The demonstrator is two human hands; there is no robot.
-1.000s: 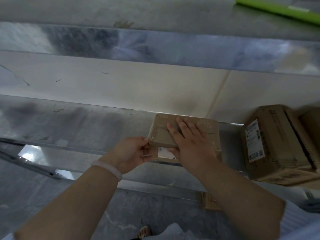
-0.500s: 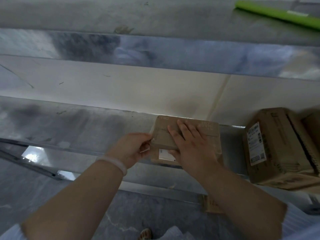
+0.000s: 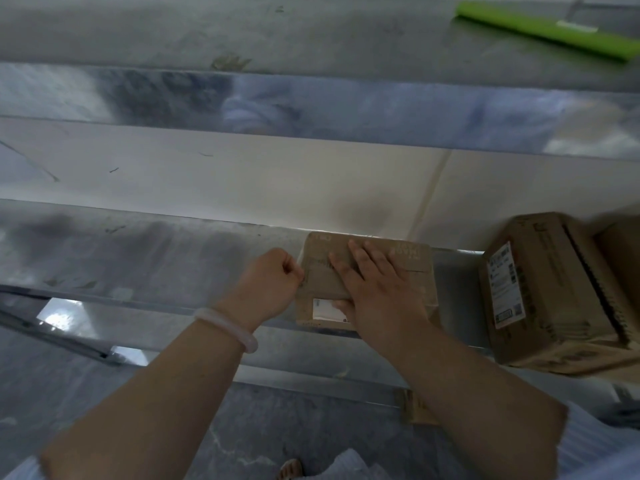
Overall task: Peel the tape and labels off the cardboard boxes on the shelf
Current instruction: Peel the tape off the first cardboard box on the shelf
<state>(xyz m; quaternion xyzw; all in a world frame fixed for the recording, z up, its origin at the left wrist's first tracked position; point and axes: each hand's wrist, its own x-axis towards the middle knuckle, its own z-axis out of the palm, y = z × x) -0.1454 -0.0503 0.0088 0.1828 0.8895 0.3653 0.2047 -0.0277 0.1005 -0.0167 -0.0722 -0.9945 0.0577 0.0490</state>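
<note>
A small brown cardboard box (image 3: 415,271) lies flat at the front of the metal shelf (image 3: 145,251). A white label (image 3: 323,309) shows on its near side. My right hand (image 3: 377,292) presses flat on the box top, fingers straight, thumb over the near side by the label. My left hand (image 3: 273,285) sits at the box's left edge with fingers curled, pinching what looks like clear tape at that edge. The tape itself is hard to make out.
A bigger cardboard box (image 3: 554,292) with a white shipping label (image 3: 504,284) stands on the shelf to the right, another box edge behind it. A green roll (image 3: 547,31) lies on the upper shelf at top right. A cardboard scrap (image 3: 415,407) lies below.
My left hand has moved up along the box's left edge, from the near corner toward the top edge. My right hand stays pressed on the box.
</note>
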